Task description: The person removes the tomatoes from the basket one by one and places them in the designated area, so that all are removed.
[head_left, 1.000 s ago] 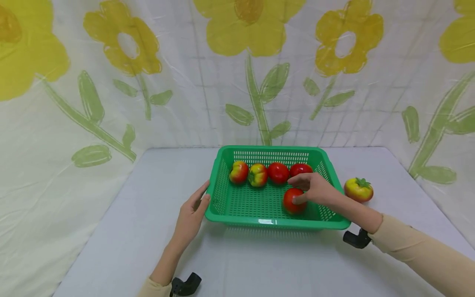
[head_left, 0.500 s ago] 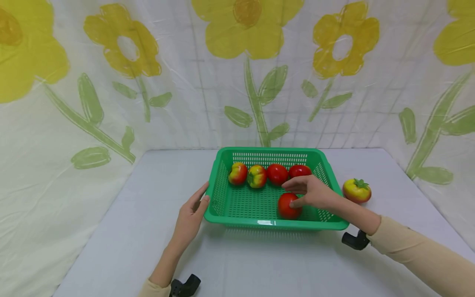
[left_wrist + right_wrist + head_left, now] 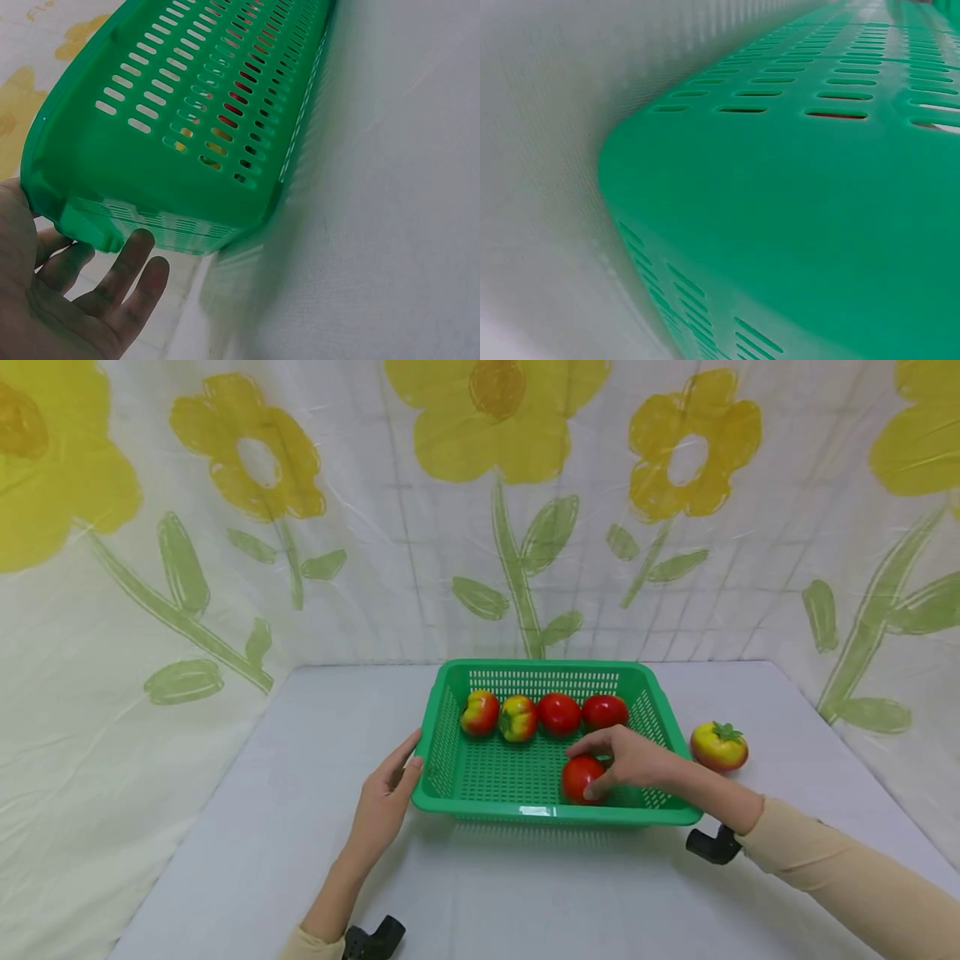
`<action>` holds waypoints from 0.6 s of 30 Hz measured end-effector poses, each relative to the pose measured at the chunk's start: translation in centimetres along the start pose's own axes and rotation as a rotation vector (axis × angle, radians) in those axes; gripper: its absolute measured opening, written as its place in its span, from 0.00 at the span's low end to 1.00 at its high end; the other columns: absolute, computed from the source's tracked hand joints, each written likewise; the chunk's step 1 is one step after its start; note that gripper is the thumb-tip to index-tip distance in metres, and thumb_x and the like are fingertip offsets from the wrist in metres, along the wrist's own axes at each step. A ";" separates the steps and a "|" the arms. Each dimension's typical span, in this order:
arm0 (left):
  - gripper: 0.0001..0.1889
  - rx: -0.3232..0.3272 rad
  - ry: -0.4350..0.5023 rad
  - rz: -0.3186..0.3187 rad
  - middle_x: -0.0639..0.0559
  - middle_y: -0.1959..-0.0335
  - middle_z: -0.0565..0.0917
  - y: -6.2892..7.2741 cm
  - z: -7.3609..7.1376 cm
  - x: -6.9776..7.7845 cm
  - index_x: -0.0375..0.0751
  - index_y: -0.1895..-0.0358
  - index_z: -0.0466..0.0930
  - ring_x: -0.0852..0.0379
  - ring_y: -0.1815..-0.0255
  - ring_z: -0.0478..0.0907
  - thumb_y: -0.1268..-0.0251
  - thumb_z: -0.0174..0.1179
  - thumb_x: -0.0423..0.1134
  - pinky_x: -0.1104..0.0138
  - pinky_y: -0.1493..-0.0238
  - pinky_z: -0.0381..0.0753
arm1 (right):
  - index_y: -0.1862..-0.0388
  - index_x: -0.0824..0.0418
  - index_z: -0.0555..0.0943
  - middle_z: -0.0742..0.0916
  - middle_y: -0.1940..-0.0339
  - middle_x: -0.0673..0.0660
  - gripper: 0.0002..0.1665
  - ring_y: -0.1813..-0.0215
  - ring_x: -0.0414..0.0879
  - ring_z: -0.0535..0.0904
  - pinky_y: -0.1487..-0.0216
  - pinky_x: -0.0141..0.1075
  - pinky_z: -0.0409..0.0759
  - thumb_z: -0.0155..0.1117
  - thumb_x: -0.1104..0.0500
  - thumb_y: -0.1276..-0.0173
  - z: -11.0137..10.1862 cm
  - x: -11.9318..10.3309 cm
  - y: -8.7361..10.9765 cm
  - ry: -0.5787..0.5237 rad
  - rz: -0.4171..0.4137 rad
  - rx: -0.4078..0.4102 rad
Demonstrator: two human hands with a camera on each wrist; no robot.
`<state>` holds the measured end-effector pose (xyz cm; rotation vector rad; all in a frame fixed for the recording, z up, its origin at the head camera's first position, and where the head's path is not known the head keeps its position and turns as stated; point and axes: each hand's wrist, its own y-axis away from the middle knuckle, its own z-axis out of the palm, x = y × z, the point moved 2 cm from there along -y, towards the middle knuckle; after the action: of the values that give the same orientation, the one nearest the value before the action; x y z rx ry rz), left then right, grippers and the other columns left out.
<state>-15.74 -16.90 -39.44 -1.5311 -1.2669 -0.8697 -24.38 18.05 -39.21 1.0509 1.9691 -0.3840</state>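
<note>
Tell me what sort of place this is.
Probably an indoor booth set up for tabletop work: a flower-printed sheet hangs behind and beside a white table, on which a green basket sits.

The basket (image 3: 480,810) is green (curtain (image 3: 375,585) yellow-flowered), the held fruit (image 3: 577,777) red.

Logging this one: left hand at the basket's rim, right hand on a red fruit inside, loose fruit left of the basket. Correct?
Not quite: the loose fruit lies right of the basket, as the head view shows. The rest stands.
</note>
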 end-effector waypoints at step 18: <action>0.24 0.007 -0.009 -0.009 0.48 0.28 0.66 0.0 0.1 0.1 0.43 0.26 0.64 0.47 0.30 0.64 0.21 0.49 0.41 0.48 0.35 0.65 | 0.41 0.61 0.81 0.82 0.46 0.53 0.34 0.44 0.55 0.73 0.55 0.41 0.82 0.81 0.57 0.48 0.3 -0.2 0.1 0.101 0.021 0.009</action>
<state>-15.72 -16.81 -39.40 -1.5269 -1.2830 -0.8645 -24.06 17.78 -39.20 1.1152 2.0454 -0.3345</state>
